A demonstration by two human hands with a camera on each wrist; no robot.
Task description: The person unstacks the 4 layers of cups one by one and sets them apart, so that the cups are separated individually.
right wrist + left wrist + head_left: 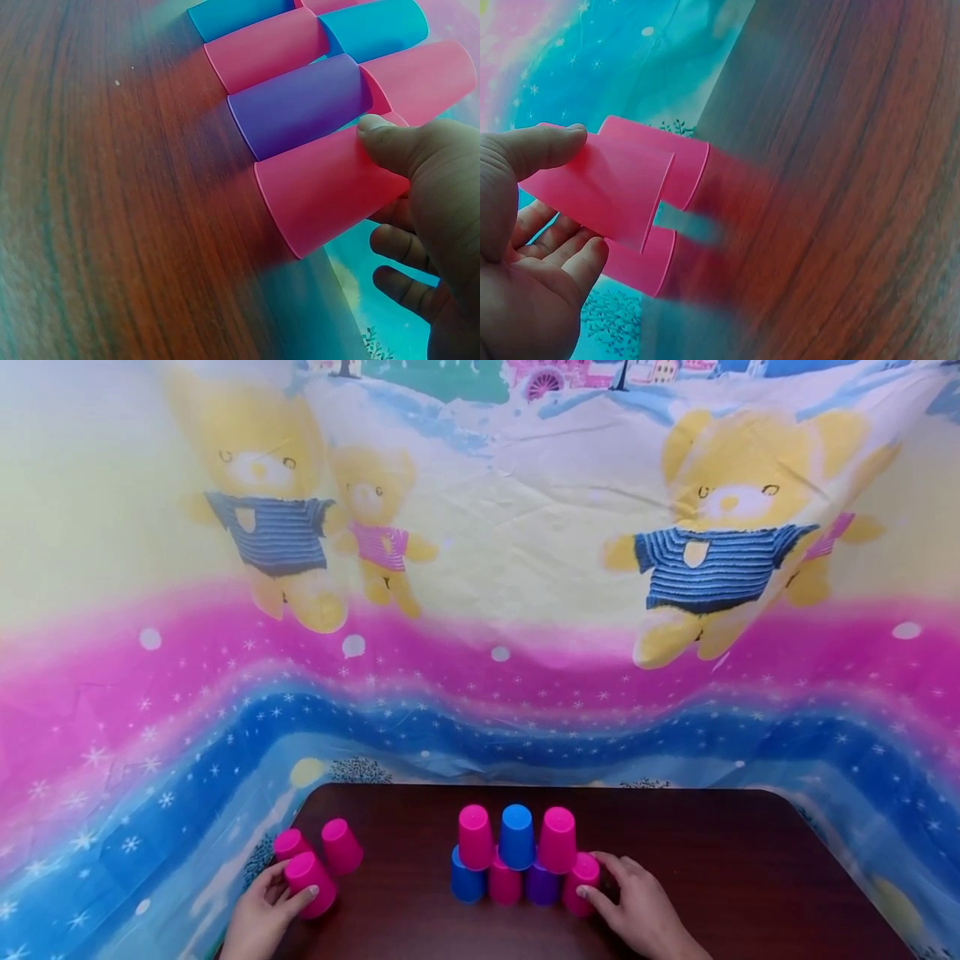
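Observation:
Upturned cups form a two-row stack on the dark wooden table [712, 860]. The bottom row runs blue [465, 883], pink [505, 887], purple cup [541, 887], pink end cup [581, 883]. On top stand pink [475, 835], blue [517, 835] and pink [557, 839]. My right hand [603, 883] grips the end cup [330, 187], thumb [382, 139] on its side next to the purple cup [300, 105]. At the table's left corner my left hand [288, 893] holds a pink cup [310, 881] [607, 191], with two more pink cups [342, 845] [288, 842] just behind it.
A bright cloth with bears and pink and blue bands [480, 610] hangs behind and around the table. The table's left edge lies right beside the three pink cups. Bare wood shows between the two groups of cups and to the right of the stack.

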